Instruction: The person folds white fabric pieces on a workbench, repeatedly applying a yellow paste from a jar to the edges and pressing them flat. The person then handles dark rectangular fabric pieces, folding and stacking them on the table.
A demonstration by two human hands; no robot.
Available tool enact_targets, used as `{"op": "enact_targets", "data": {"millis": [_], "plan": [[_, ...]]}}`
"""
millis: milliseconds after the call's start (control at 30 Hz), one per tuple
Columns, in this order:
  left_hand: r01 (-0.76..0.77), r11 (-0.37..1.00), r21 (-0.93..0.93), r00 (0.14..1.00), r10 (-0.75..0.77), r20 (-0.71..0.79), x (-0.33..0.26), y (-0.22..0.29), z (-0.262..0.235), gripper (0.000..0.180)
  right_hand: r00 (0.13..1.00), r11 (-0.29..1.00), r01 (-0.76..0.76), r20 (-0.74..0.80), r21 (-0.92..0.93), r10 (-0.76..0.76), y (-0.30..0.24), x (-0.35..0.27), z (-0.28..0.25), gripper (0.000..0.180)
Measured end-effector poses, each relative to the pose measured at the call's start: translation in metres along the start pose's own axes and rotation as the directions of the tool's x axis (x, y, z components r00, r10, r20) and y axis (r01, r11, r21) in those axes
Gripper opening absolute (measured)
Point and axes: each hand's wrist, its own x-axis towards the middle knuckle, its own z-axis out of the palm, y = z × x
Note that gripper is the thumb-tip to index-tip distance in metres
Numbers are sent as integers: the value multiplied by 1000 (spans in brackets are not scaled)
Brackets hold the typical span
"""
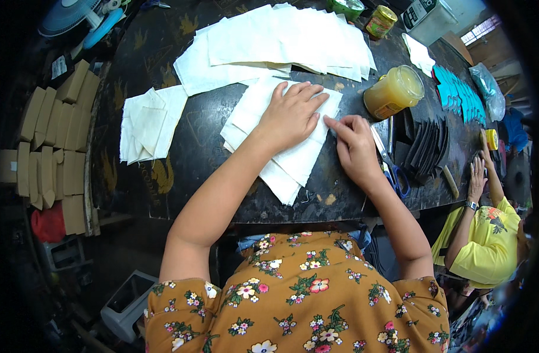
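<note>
White paper sheets (pixel 281 154) on dark table (pixel 181 141), left hand (pixel 290 115) flat on top with fingers spread, right hand (pixel 356 147) pinching the sheets' right edge, yellow jar (pixel 394 91) just beyond the right hand

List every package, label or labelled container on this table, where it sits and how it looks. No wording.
Jar of yellow paste: right of the hands, on its side, clear with an orange label.
Small jar: far edge, round, yellow lid, red and yellow label.
Green-lidded tub: far edge, left of that jar, partly cut off.
White box: far right corner, dark green label.
Tan cardboard boxes: stacked left of the table, plain.
</note>
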Motion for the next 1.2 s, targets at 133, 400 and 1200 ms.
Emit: {"op": "enact_targets", "data": {"millis": [133, 400, 1200], "plan": [[10, 1000, -7, 1000, -10, 11, -1, 0, -1, 51, 966, 963, 201, 197, -178, -166, -44, -40, -6, 56], [5, 1000, 16, 1000, -5, 9, 0, 1, -1, 49, 966, 971, 226, 146, -84, -212, -55, -46, -27, 56], [45, 998, -50, 999, -43, 30, -1, 0, -4, 56, 959, 987, 135, 241, 83, -151, -42, -21, -38, 57]]}}
